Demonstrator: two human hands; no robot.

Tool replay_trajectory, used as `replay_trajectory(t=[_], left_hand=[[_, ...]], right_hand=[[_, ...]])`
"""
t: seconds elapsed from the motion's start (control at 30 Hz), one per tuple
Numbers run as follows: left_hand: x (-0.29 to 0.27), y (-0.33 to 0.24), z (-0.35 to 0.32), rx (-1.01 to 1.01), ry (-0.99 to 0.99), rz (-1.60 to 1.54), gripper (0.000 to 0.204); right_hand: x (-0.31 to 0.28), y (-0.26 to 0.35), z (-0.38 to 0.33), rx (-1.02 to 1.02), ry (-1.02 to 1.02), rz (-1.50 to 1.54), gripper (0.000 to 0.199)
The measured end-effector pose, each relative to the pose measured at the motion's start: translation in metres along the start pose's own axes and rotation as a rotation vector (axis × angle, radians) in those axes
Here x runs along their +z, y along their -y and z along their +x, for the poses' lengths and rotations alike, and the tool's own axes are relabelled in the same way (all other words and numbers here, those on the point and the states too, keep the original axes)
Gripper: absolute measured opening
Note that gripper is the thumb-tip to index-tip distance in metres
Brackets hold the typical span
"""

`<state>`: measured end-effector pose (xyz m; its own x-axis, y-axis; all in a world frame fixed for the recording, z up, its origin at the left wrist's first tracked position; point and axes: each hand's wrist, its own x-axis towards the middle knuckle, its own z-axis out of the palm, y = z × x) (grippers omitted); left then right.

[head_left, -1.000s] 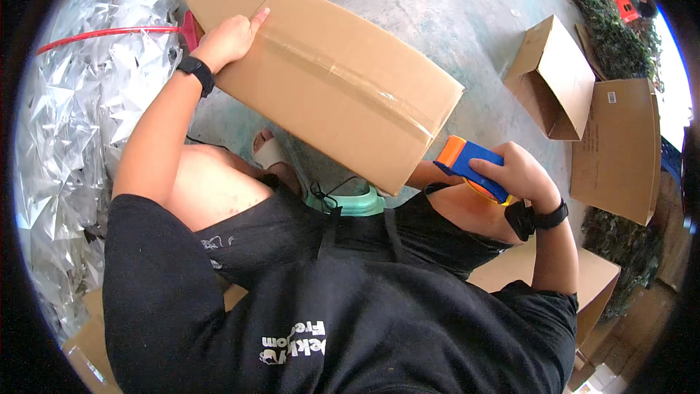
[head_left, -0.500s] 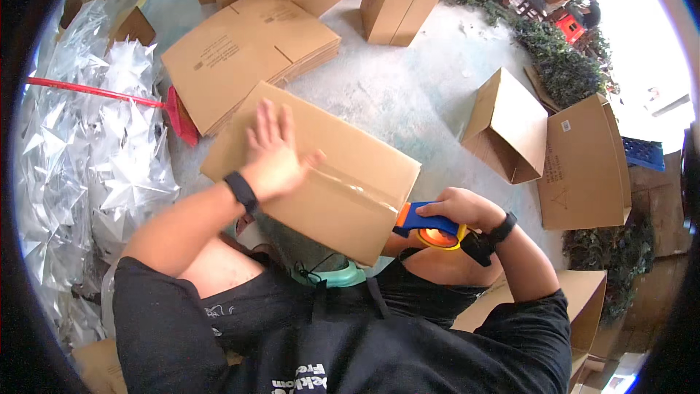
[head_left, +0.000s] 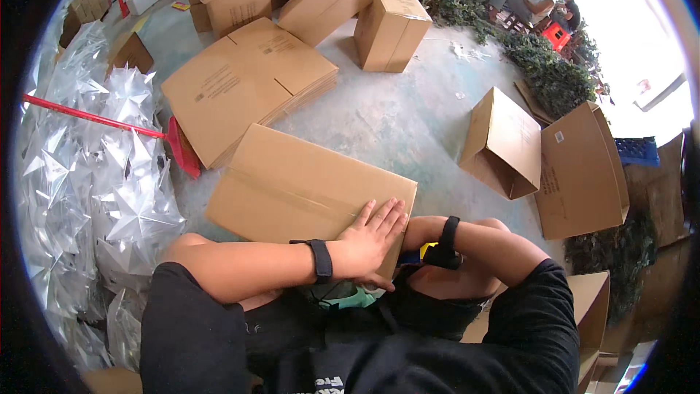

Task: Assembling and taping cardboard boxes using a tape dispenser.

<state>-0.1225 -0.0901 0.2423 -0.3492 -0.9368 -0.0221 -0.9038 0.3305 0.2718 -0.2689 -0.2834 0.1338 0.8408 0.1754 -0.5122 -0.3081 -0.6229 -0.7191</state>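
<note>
Cardboard is what I have under my left hand [head_left: 373, 237]: a plain brown rectangular carton [head_left: 306, 190], lying across my lap with its long taped seam running across the top face. My left grip is open, palm and fingers pressed flat on the near right end of that top. My right hand is tucked behind the carton's near corner, so I cannot tell whether its grip is open or closed; only the wrist with its black watch band [head_left: 445, 242] shows.

I judge the carton light and probably empty, stiff along its edges but springy in the middle of each panel, and dry enough not to slip. Holding by two opposite corners or edges seems safest.

Farther off on the concrete floor [head_left: 408, 117] lies a stack of flattened brown cartons [head_left: 248, 84].
</note>
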Motion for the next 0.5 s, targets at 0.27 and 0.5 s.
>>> replay_trajectory(t=[0.27, 0.5], left_hand=[[-0.008, 0.087, 0.040, -0.290, -0.264, 0.030, 0.108], [-0.119, 0.202, -0.096, -1.044, -0.103, -0.060, 0.067]], right_hand=[[-0.133, 0.123, 0.000, 0.469, -0.576, -0.519, 0.040], [-0.146, 0.198, -0.044, 0.238, -1.050, -0.440, 0.046]])
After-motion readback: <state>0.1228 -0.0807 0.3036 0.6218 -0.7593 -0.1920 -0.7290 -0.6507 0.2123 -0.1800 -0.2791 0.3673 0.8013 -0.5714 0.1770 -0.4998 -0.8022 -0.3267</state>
